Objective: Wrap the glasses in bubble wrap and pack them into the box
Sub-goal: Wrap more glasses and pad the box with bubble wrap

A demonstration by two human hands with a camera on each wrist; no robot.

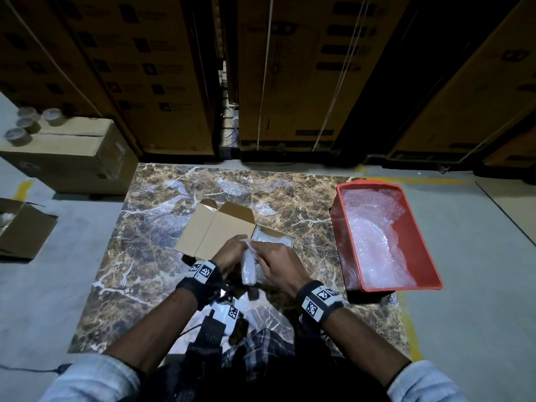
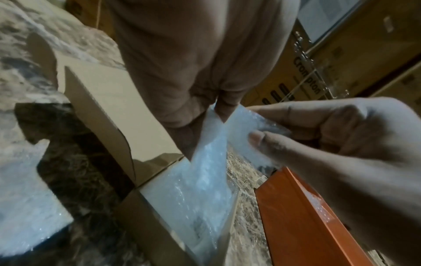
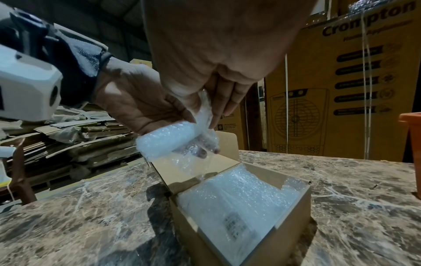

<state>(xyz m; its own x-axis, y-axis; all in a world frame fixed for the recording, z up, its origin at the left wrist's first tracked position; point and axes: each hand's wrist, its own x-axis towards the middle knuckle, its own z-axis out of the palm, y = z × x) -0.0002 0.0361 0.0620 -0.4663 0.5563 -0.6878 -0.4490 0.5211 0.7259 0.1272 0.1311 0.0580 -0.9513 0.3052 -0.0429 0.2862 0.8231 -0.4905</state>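
Table (image 1: 162,285) of brown marble fills the middle, and tall cardboard cartons (image 1: 162,71) stand behind it at twelve o'clock. At three o'clock sits the red tub (image 1: 429,274) with loose bubble wrap inside. At the middle we have the small box (image 3: 293,212), lid open, with one wrapped bundle (image 3: 237,198) already lying in it. Just above its near edge we hold the wrapped glasses (image 1: 248,268) in the air. Our left hand (image 1: 229,253) curls round the roll. Our right hand (image 2: 337,144) pinches the loose end of the wrap between thumb and fingers.

We think the loose end could spring open if we let go too soon, and then the glasses could slide out. The box looks nearly full, so pushing hard could squash what is inside. The open lid (image 1: 214,227) stands at ten o'clock of our hands and could get bumped. Some cups (image 1: 26,123) sit far off at ten o'clock on a carton
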